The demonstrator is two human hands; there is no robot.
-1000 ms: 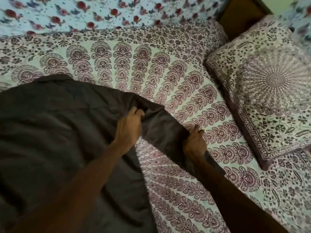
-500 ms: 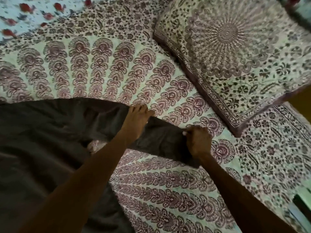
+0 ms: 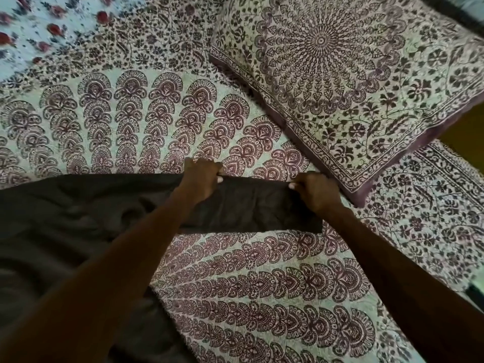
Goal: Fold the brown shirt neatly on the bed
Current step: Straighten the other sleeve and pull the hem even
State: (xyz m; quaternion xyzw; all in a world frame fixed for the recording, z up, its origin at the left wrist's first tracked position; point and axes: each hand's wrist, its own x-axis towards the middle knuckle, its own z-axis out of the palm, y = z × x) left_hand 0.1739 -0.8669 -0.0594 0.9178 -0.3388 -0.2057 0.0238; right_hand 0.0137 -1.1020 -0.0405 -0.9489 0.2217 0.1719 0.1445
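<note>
1. Our left hand (image 3: pixel 203 176) pinches the far edge of the brown shirt's sleeve (image 3: pixel 251 205) near the shoulder end, knuckles up, with the thumb tucked under the cloth.
2. Our right hand (image 3: pixel 315 191) is closed on the same far edge at the cuff end, at about three o'clock from the left hand; the sleeve is stretched flat between the two.
3. From nine o'clock of the left hand the brown shirt (image 3: pixel 65 231) spreads over the bed and runs off the left and bottom edges of the view, with soft ripples across its body.
4. We judge the fabric light, limp and without stiffness: it will sag wherever we let go, so both grips belong on seams or hems, far enough apart to keep the edge taut. It looks matte rather than slick, and should stay where it is laid.
5. Under it lies a printed bedsheet (image 3: pixel 262 297), itself cloth, which may drag or bunch if we slide the shirt instead of lifting it.
6. At one o'clock of the right hand sits a patterned pillow (image 3: pixel 353 87), its near corner just beside our right knuckles; it limits room to lay the sleeve further out.
7. At eleven o'clock, well apart, a rose-printed cloth (image 3: pixel 39 22) borders the bed and does not interfere.
</note>
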